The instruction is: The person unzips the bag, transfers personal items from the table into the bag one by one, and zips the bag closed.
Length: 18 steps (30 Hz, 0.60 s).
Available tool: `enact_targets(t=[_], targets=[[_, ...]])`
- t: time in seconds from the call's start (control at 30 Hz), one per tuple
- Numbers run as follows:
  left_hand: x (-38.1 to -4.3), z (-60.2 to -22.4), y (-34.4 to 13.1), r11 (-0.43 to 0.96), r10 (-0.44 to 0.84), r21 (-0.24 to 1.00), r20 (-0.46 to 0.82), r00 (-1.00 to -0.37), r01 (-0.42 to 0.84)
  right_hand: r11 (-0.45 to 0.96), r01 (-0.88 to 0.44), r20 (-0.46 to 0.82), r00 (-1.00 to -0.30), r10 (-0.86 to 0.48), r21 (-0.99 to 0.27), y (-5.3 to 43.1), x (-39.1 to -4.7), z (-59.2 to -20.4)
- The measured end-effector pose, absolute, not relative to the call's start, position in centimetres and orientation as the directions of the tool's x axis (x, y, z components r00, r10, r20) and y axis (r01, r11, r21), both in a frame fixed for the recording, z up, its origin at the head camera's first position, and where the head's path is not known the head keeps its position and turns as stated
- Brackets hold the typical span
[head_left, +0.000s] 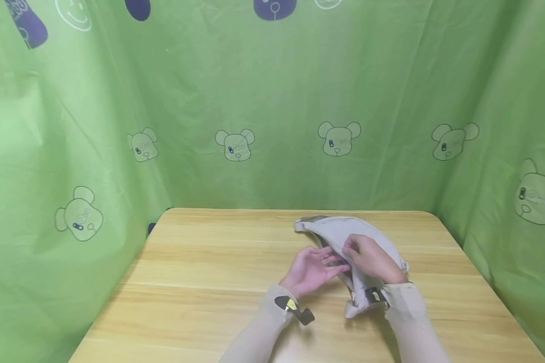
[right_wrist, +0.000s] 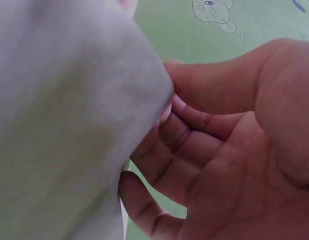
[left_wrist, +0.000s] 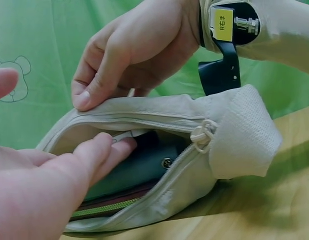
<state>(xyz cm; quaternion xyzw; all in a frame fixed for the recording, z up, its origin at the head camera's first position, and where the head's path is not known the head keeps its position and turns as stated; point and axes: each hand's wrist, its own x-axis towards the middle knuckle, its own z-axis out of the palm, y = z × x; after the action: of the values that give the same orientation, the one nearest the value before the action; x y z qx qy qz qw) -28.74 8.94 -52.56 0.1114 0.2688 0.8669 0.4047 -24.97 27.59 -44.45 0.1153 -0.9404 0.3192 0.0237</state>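
A light beige crescent-shaped bag (head_left: 368, 229) sits on the table, its zipped mouth parted toward my left hand (head_left: 306, 272). That hand reaches palm up into the mouth, fingers extended and thumb (left_wrist: 4, 82) held apart. In the left wrist view, its fingertips lie beside a small white-and-black item (left_wrist: 125, 136), mostly hidden. Deeper inside show a dark green case (left_wrist: 129, 172) with a metal snap and a yellow-green zipper (left_wrist: 107, 207) on maroon fabric. My right hand (head_left: 372, 259) pinches the bag's upper edge between thumb and fingers, lifting the opening; the right wrist view shows this fabric (right_wrist: 94, 100) close up.
The wooden table (head_left: 209, 262) extends left of the bag. Green curtains (head_left: 277, 75) with bear prints surround the table at the back and both sides. A zipper pull (left_wrist: 202, 136) hangs at the near end of the bag's mouth. Each wrist wears a dark strap.
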Motion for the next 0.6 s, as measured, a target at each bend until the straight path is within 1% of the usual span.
enact_targets(t=[0.27, 0.6], targets=[[-28.64, -53.09, 9.33, -0.564, 0.754, 0.521, 0.007, -0.657, -0.641, 0.771, -0.220, 0.108, -0.975, -0.194, -0.597, 27.31, -24.94, -44.45], [-28.72, -53.26, 9.33, -0.538, 0.780, 0.533, 0.021, -0.626, -0.653, 0.776, -0.215, 0.100, -0.976, -0.194, -0.593, 27.37, -24.89, -44.47]])
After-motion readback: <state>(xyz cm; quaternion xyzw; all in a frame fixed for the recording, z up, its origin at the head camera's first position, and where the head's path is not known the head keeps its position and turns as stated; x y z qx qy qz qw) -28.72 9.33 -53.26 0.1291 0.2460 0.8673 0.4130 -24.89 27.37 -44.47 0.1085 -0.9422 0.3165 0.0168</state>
